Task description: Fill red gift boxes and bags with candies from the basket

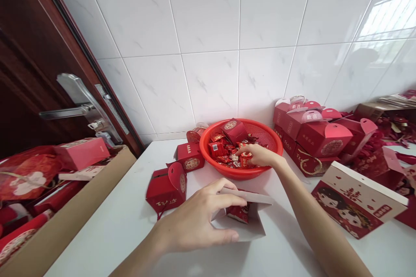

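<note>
My left hand (201,214) grips an open paper candy box (256,227) lying on the white table, its thumb and fingers on the near and far edges. The pale inside of the box faces me, and a red packet (238,213) lies within. My right hand (260,156) reaches into a red plastic basket (276,145), fingers apart and touching the small red-wrapped candies (222,159). Some of its fingertips are hidden among the wrappers. A closed red box (234,131) rests on the candies at the back of the basket.
Closed red gift boxes (167,188) stand left of the basket. More boxes (325,138) are stacked at the right, near a larger box with cartoon figures (349,207). A cardboard carton (87,207) of red packages stands left, by a door handle (65,112). A tiled wall (211,82) rises behind.
</note>
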`<state>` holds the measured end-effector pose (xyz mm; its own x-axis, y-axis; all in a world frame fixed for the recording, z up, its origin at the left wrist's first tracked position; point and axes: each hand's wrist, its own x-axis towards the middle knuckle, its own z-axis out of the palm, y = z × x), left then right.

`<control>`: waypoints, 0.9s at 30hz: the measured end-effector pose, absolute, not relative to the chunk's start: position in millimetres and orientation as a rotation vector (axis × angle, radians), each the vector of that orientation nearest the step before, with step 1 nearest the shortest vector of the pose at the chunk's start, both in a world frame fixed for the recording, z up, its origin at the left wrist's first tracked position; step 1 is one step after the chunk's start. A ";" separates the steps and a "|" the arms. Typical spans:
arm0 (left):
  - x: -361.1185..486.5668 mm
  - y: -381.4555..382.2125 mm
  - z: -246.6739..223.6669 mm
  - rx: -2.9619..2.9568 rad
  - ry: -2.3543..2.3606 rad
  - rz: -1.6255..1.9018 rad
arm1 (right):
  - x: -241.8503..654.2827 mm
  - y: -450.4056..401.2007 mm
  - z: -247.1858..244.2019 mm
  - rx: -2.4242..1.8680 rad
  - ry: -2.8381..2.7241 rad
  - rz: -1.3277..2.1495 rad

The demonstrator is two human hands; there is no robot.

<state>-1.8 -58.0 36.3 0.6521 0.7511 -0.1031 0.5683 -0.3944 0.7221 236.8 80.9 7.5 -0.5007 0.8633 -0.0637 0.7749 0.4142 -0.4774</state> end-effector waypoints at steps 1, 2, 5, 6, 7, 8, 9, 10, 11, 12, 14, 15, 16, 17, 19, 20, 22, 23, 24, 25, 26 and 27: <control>-1.6 -58.1 36.3 2.108 1.018 0.319 | 233.5 80.7 7.0 -1.433 -2.501 0.686; -1.4 -58.3 36.3 2.106 1.014 0.328 | 230.6 81.1 6.2 -1.426 -2.533 0.705; -1.1 -58.1 36.2 2.114 0.999 0.344 | 223.7 84.8 3.0 -1.465 -2.632 0.776; -1.0 -57.8 36.0 2.123 0.990 0.347 | 222.0 86.5 2.0 -1.484 -2.657 0.790; -1.0 -57.4 35.8 2.132 0.981 0.353 | 220.6 88.1 1.1 -1.496 -2.680 0.790; -0.9 -56.9 35.6 2.138 0.976 0.360 | 219.4 89.4 0.4 -1.498 -2.700 0.782; -0.8 -56.4 35.4 2.141 0.973 0.363 | 218.5 90.5 -0.1 -1.494 -2.720 0.771; -0.7 -55.9 35.3 2.143 0.972 0.364 | 217.7 91.1 -0.4 -1.485 -2.737 0.762; -0.5 -55.5 35.2 2.145 0.970 0.363 | 217.2 91.3 -0.6 -1.475 -2.752 0.755; -0.4 -55.3 35.2 2.149 0.965 0.362 | 216.8 91.1 -0.5 -1.469 -2.764 0.750; -0.1 -55.0 35.4 2.163 0.946 0.366 | 216.5 90.1 0.1 -1.471 -2.779 0.746; 0.1 -55.1 35.6 2.168 0.936 0.371 | 216.4 89.4 0.7 -1.473 -2.782 0.745; 0.3 -55.3 35.9 2.168 0.930 0.376 | 216.3 88.8 1.2 -1.470 -2.784 0.748; 0.5 -55.5 36.3 2.167 0.929 0.377 | 216.1 88.3 1.8 -1.468 -2.786 0.758; 1.0 -55.9 37.2 2.164 0.941 0.369 | 215.5 87.8 3.2 -1.457 -2.795 0.793; 1.2 -56.1 37.6 2.163 0.946 0.362 | 214.8 87.7 3.9 -1.447 -2.805 0.805; 1.6 -56.5 38.2 2.159 0.947 0.353 | 212.5 87.2 5.7 -1.424 -2.832 0.809; 1.7 -56.6 38.3 2.155 0.944 0.352 | 210.9 86.7 6.8 -1.421 -2.849 0.797; 1.8 -56.7 38.4 2.151 0.943 0.354 | 208.9 86.2 7.9 -1.429 -2.869 0.771; 1.8 -56.8 38.3 2.150 0.944 0.358 | 206.7 85.5 8.9 -1.452 -2.891 0.736; 1.8 -57.0 38.4 2.150 0.951 0.361 | 204.5 85.0 9.8 -1.475 -2.912 0.698; 1.7 -57.2 38.4 2.152 0.958 0.361 | 202.5 84.6 10.4 -1.488 -2.931 0.666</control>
<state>1.7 -57.2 38.4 0.6814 0.7308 -0.0402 0.5225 -0.4472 0.7259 202.5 84.6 10.4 -0.5882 0.7248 -0.3587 0.8086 0.5328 -0.2494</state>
